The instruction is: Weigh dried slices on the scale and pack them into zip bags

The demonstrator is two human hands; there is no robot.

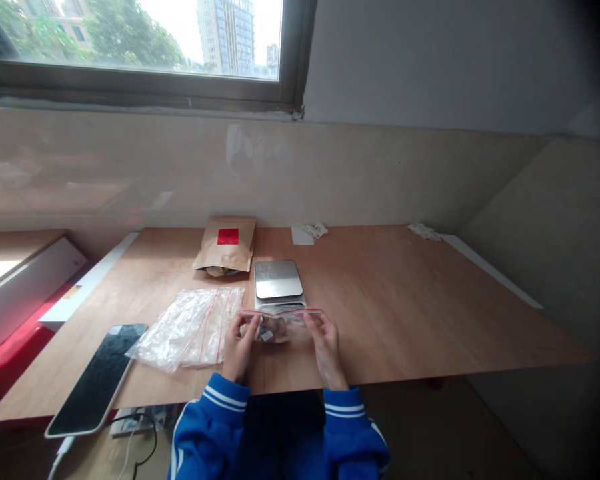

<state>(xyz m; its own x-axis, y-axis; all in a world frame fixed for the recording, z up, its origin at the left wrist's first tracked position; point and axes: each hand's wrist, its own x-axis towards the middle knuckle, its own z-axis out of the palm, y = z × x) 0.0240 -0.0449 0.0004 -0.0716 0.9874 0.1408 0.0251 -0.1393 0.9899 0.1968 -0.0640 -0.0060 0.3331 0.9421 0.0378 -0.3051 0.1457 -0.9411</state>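
**A light, limp zip bag (293, 327) pinched at both ends of its top**

You have the bag in front of you, near the front edge of the desk (405, 320) and just on your side of the scale (279, 280). Whether its bottom touches the desk, you cannot tell from here. Your left hand (238, 348) pinches one end of the red-lined top edge between thumb and fingers; your right hand (326, 343) pinches the other end the same way. Whether the seal is closed is too small to tell.

Expect the film to be thin, soft and rather slick, with no stiffness of its own: it should fold wherever you stop stretching it. The dark brownish pieces (276, 328) inside, with a small pale patch among them, gather toward your left, so that side probably weighs a little more, though the whole should be light. The pieces look firm, but whether they are brittle is hard to judge.

The best hold is the top strip, out near the corners, where the film should be firmest. Pinch flat, pull gently apart, and avoid squeezing the filled part.
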